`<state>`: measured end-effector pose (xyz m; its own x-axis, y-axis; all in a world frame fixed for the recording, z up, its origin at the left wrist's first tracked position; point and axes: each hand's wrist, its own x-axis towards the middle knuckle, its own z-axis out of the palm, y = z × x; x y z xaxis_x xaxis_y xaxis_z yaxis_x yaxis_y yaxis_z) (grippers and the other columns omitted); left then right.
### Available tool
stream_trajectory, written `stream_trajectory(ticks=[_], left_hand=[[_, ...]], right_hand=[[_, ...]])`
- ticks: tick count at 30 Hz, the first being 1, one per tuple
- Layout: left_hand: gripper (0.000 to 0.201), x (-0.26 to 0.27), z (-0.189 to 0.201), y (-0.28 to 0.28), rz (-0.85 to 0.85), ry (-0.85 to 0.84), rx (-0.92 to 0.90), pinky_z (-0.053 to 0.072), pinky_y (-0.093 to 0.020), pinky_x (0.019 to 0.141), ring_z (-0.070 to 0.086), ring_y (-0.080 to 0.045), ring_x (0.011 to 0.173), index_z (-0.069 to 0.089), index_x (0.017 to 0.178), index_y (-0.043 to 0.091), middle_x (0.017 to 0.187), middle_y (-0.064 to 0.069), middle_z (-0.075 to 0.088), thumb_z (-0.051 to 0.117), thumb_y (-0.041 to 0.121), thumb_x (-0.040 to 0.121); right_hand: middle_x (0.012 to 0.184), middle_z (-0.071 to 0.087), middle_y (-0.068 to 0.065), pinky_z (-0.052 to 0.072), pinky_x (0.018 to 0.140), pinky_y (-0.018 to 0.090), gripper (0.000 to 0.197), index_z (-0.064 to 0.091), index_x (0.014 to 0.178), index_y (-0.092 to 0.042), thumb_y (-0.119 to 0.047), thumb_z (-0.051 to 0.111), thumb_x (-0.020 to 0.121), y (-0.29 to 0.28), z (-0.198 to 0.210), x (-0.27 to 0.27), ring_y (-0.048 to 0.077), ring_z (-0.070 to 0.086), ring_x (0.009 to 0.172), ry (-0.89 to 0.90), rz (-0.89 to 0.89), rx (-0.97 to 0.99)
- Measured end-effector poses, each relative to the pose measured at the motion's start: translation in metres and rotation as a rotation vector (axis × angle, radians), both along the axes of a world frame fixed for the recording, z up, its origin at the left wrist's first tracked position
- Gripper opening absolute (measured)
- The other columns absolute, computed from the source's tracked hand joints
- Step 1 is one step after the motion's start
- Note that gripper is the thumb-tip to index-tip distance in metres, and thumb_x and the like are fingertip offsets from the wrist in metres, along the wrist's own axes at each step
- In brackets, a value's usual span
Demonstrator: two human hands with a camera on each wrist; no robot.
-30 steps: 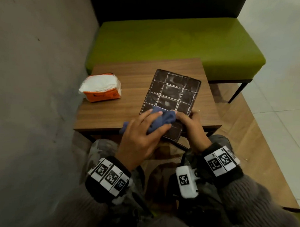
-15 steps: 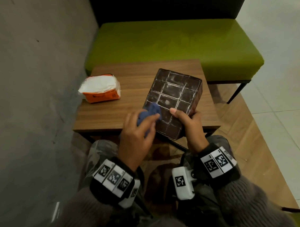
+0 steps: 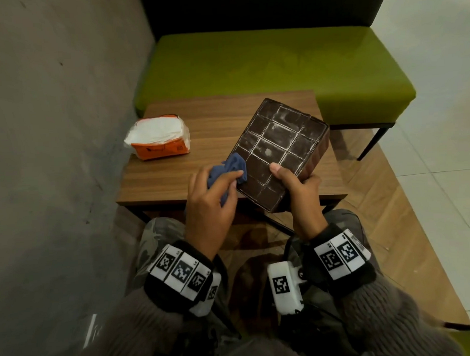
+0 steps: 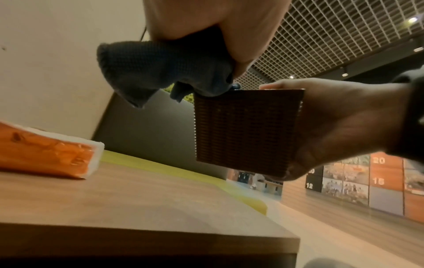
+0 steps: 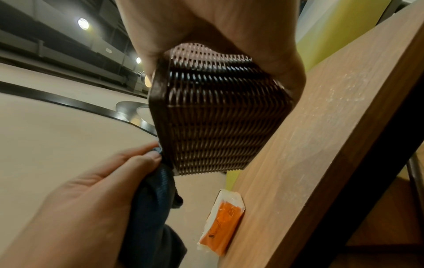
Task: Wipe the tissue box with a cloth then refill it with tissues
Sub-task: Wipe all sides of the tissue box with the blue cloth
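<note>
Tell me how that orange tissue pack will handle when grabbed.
The tissue pack probably squashes: its white top bulges softly. Its wrapper looks glossy and crinkled, so fingers may slip. Likely light, and it lies flat on the table, so tipping seems unlikely.

Head view was pretty dim and moody, with wide-angle bending at the edges and the wall [image 3: 54, 157] falling into murky grey. The wrist views had a warm orange cast from round ceiling lights [image 5: 83, 23], which blew out a bit. The left hand [image 5: 87, 208] was smeared with motion blur, and the tissue pack [image 4: 43, 154] looked soft and out of focus.
</note>
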<state>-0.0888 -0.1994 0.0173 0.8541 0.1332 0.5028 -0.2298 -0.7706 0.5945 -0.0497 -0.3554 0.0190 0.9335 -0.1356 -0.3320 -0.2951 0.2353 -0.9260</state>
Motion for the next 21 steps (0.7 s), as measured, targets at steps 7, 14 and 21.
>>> stream_trajectory(ticks=[7,14,21], left_hand=[[0.026,-0.016,0.002,-0.029,-0.190,-0.072,0.095,0.046,-0.029,0.085,0.050,-0.021,0.104,0.066,0.110,0.020,0.118,-0.004,0.050,0.056,0.017,0.086],[0.026,-0.018,0.006,-0.021,-0.228,-0.018,0.110,0.045,-0.026,0.084,0.051,-0.021,0.103,0.067,0.110,0.017,0.115,-0.010,0.056,0.057,0.016,0.086],[0.027,-0.014,0.007,-0.013,-0.226,-0.009,0.106,0.047,-0.028,0.084,0.050,-0.019,0.104,0.067,0.110,0.018,0.116,-0.009,0.056,0.058,0.015,0.085]], right_hand=[[0.117,0.063,0.009,0.052,0.095,0.047,0.111,0.044,0.127,-0.004,-0.079,0.071,0.050,0.007,0.002,-0.003,0.022,0.064,0.105,-0.020,-0.061,-0.064],[0.116,0.063,0.009,0.052,0.094,0.047,0.112,0.043,0.128,-0.003,-0.077,0.074,0.049,0.008,0.001,-0.003,0.022,0.065,0.103,-0.022,-0.073,-0.073],[0.119,0.057,0.005,0.053,0.090,0.037,0.086,0.035,0.129,-0.008,-0.056,0.073,0.070,0.003,-0.002,-0.007,0.016,0.061,0.103,0.017,-0.076,-0.080]])
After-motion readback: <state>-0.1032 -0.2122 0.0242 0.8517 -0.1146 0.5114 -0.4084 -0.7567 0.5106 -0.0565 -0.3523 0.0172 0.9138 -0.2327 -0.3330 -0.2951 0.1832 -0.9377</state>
